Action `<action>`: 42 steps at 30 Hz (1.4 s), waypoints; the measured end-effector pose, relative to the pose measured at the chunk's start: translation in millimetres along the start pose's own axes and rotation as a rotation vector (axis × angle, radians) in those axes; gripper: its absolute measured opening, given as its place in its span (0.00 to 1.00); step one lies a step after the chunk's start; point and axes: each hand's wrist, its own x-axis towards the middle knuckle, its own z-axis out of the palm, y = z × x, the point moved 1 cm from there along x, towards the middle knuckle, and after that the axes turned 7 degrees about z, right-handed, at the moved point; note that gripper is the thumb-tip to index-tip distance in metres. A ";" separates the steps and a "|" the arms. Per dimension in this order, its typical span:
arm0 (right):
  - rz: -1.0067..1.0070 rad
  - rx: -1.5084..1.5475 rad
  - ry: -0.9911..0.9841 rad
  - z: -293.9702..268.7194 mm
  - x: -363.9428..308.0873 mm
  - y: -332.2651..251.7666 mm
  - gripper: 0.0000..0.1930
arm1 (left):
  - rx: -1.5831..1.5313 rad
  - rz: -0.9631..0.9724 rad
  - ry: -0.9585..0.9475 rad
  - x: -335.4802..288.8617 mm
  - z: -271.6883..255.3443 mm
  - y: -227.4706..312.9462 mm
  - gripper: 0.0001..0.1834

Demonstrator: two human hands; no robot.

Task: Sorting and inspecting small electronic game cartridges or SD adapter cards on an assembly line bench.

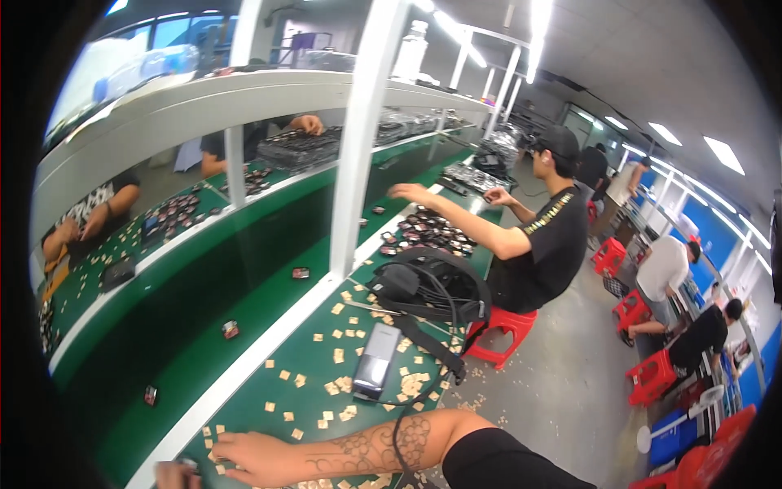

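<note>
My right hand (254, 458) reaches in from the lower right, its forearm low over the green worktop (252, 383). Its fingers are spread and hold nothing I can see. Small beige squares (210, 432) lie by its fingertips. My left hand (175, 475) shows only in part at the lower edge, with its fingers curled. A small dark and grey thing (190, 464) shows at those fingers, too cut off to name. More beige squares (338, 354) are scattered beyond my right arm, around a grey, glossy, box-shaped device (377, 359).
A black bag (428, 285) with straps and a cable lies beyond the device. Small dark-red items (230, 329) lie on the green conveyor belt (269, 306). A white post (362, 138) rises at the bench edge. A co-worker (538, 236) sits at a pile of dark items (432, 232).
</note>
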 end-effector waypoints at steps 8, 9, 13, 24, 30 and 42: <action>-0.142 0.084 -0.123 11.3 14.3 -4.0 0.08 | 0.325 -0.151 0.339 -8.9 -6.4 -219.8 0.26; -0.183 0.034 -0.195 20.3 20.5 -21.1 0.11 | 0.273 -0.154 0.482 -52.0 -33.2 -281.9 0.23; 0.299 0.033 -0.293 2.2 13.1 3.9 0.12 | 0.472 -0.280 0.071 44.1 -6.9 -134.7 0.06; -0.057 0.002 -0.119 -27.3 7.9 -43.9 0.03 | 0.341 -0.704 -0.174 -73.4 -172.5 -70.5 0.29; 0.007 -0.041 -0.172 -33.1 2.7 -34.0 0.02 | 0.275 -0.583 -0.364 -94.9 -163.2 -44.5 0.34; -0.108 -0.066 -0.272 -37.3 4.9 -51.8 0.11 | -0.248 -0.017 -0.377 -9.5 -36.8 11.7 0.36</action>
